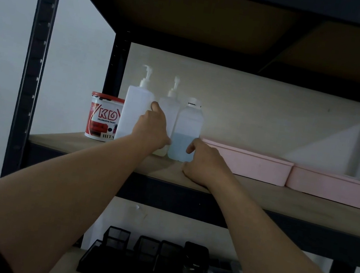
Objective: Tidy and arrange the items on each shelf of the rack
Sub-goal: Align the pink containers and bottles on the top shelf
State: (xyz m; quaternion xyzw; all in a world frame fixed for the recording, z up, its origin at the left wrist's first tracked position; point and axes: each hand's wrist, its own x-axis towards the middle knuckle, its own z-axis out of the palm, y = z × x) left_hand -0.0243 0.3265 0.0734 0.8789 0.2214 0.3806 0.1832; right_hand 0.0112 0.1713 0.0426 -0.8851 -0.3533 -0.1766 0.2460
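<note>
Wooden rack shelf (259, 196) carries three translucent plastic bottles in a row: the left hand (151, 129) curls its grip around the middle pump bottle (169, 111), the right hand (205, 164) loosely touches the capped bottle (186, 132).

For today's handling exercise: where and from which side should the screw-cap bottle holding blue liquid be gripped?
Grip the screw-cap bottle round its flat-sided body, coming from the front. The middle pump bottle stands close on one side and the pink box is near on the other, so the open shelf edge likely gives the easiest approach.
</note>
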